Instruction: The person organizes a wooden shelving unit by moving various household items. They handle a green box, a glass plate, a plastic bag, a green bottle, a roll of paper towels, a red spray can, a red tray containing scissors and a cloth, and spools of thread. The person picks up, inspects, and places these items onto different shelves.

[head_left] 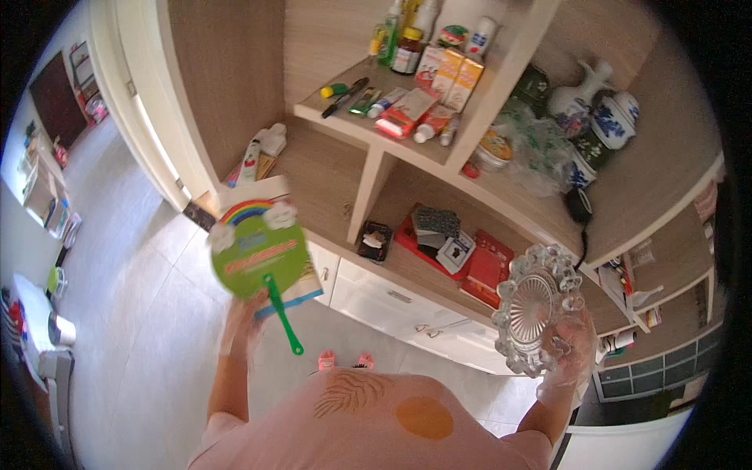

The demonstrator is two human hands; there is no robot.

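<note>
the left hand (247, 319) grips a green fan (262, 254) and papers (314, 288), the right hand (573, 345) a glass dish (528, 309); neither load is set down yet, while a red box (487, 268) sits shelved.

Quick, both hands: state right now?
Left hand: closed, holding a green fan and a blue-edged sheet behind it.
Right hand: closed, holding a clear glass dish.

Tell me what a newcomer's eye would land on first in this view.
Probably the bright green fan with its rainbow top, held in the left hand left of centre. Next comes the clear, scalloped glass dish in the right hand, toward the picture's right. Behind, colourful boxes and bottles crowd the upper shelf.
</note>
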